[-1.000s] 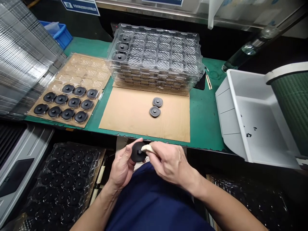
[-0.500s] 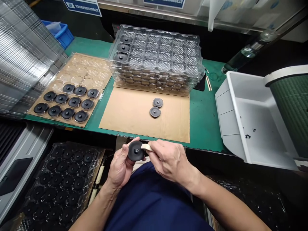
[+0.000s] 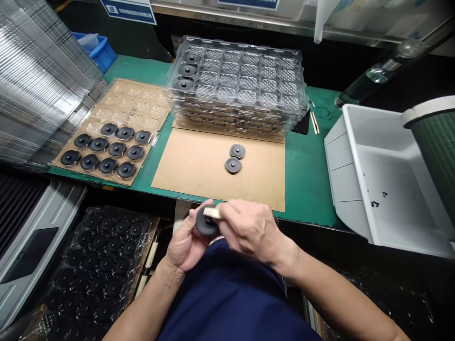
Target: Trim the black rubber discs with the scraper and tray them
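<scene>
Moved pale strip [image 3: 212,213] from right edge to over the middle of held disc [image 3: 204,228] since earlier frame. At left, eleven discs [image 3: 107,165] in flat tray [image 3: 134,92], looks part done. Then three in left column of tray stack [image 3: 234,113], same as before. Left hand [image 3: 185,248]: pinching held disc by its rim, off near edge of worktop [image 3: 309,180]. Right hand [image 3: 254,232]: strip pinched in grip. Farther right, two loose discs [image 3: 233,165] on cardboard [image 3: 192,161], unmoved.

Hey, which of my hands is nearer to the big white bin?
Right. Your right hand, gripping the cream strip, is to the left of the white bin; your left hand, holding the black disc, is farther left.
</scene>
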Motion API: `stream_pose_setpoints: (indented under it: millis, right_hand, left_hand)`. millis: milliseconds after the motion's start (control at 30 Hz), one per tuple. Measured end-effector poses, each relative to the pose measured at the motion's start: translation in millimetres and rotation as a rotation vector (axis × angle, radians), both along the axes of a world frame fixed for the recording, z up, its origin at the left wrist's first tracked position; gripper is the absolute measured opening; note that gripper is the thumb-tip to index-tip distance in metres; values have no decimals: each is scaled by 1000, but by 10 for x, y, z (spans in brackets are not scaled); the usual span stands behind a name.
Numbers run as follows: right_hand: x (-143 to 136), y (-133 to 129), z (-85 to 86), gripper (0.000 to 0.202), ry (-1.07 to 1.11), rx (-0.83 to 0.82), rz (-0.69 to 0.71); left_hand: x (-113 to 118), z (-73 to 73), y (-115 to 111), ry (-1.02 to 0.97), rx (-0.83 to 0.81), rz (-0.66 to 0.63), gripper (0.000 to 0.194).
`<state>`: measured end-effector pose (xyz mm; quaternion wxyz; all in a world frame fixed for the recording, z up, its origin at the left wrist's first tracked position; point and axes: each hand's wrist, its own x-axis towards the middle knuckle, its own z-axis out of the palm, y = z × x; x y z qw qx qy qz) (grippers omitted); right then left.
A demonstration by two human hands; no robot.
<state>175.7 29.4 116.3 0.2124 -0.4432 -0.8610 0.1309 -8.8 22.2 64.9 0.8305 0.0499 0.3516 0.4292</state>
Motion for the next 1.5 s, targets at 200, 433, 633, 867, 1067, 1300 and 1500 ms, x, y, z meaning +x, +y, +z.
stream_pose_setpoints:
  millis: [200, 433, 633, 867, 1067, 1300, 1500]
  right_hand:
    - [-2, -93, -97, 26, 53, -162, -181]
    - [62, 103, 50, 11, -125, 22, 220]
    - [-95, 56, 79, 26, 127, -18, -80]
    - [-234, -55, 88, 28, 222, -127, -73]
    - [-169, -43, 54, 30, 196, -133, -126]
    - [-139, -31, 68, 30, 172, -137, -141]
    - [-92, -20, 25, 28, 168, -186, -48]
  left_hand:
    - [-92, 35, 64, 145, 145, 71, 44]
    - [-61, -104, -32, -27, -28, -298, 50]
    - [-133, -6, 10, 17, 144, 47, 51]
    - [-219, 127, 13, 185, 294, 190, 56]
    - [-268, 109, -11, 200, 273, 182, 54]
    - [-266, 97, -5, 149, 221, 105, 50]
    - [-270, 73, 26, 149, 213, 74, 48]
